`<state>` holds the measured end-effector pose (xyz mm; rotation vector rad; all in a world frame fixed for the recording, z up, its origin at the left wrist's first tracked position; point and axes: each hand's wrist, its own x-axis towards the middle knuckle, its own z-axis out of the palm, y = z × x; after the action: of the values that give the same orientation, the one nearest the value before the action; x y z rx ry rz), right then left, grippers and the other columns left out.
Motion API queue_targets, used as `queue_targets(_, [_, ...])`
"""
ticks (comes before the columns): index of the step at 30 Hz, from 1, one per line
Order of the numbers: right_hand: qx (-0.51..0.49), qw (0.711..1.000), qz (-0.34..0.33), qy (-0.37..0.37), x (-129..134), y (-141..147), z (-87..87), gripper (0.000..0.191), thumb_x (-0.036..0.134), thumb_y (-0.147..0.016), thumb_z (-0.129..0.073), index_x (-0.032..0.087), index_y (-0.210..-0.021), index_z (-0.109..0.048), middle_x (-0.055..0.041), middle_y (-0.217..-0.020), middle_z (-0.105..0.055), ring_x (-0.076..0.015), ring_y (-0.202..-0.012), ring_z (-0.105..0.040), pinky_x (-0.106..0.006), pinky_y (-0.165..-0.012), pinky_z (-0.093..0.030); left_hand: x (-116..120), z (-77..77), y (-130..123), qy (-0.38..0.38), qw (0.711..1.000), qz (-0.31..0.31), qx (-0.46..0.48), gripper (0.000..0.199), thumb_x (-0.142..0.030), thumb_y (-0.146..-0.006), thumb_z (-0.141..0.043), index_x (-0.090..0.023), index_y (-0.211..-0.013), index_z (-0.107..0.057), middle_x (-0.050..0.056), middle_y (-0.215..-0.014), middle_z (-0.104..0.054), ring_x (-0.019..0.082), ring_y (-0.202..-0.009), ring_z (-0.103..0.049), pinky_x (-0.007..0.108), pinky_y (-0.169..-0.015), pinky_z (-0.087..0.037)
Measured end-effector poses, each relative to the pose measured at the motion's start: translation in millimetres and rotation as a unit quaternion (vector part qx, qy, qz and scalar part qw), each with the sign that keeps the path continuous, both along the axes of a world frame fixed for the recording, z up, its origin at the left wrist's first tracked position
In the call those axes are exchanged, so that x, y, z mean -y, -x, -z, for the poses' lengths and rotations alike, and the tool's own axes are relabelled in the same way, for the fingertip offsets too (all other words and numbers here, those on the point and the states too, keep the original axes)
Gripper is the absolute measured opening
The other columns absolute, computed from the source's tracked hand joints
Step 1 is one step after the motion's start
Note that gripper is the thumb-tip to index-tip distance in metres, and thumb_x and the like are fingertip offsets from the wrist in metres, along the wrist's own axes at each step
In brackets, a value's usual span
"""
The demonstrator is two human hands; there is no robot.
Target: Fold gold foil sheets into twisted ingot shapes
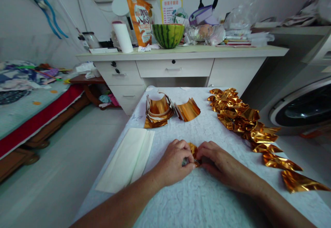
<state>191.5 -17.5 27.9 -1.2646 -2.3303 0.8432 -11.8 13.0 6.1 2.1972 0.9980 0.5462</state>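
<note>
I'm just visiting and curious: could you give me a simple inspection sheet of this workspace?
Surface: pale patterned tablecloth, slightly wrinkled.
Job's things: gold piece between the hands; curled gold sheets at the far side; row of crumpled gold pieces along the right; flat white sheets at left.
Clutter: desk behind holds an orange pouch, white roll, half watermelon and plastic bags.
Hands: left hand and right hand pinch the gold piece.
Cables: nothing seen on the tablecloth.
Surroundings: bed at left, washing machine at right.
</note>
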Motion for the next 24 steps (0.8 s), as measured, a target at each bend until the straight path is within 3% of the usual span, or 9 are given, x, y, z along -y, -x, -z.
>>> queue_targets(6, [-0.022, 1.000, 0.007, 0.007, -3.5, -0.2, 2.1, 0.027, 0.003, -0.088, -0.045, 0.022, -0.094, -0.063, -0.0035, -0.095, -0.063, -0.0183, -0.092, -0.056, -0.032, -0.080, -0.045, 2.6, -0.9, -3.4, -0.007, 1.000, -0.014, -0.012, 0.010, -0.010, -0.073, -0.066, -0.019, -0.068, -0.063, 0.001, -0.087, -0.059, 0.018, -0.092, -0.053, 0.033, -0.085, -0.040])
queue_targets(24, [0.028, 0.998, 0.048, -0.021, -2.4, 10.0, 11.5, 0.013, 0.007, -0.082, -0.059, 0.020, -0.086, -0.061, -0.0035, -0.088, -0.058, -0.0190, -0.084, -0.051, -0.032, -0.074, -0.040, 4.3, 3.2, -6.6, -0.019, 0.999, -0.041, -0.018, 0.012, -0.007, -0.069, -0.062, -0.019, -0.068, -0.061, 0.002, -0.087, -0.057, 0.019, -0.090, -0.052, 0.033, -0.084, -0.042])
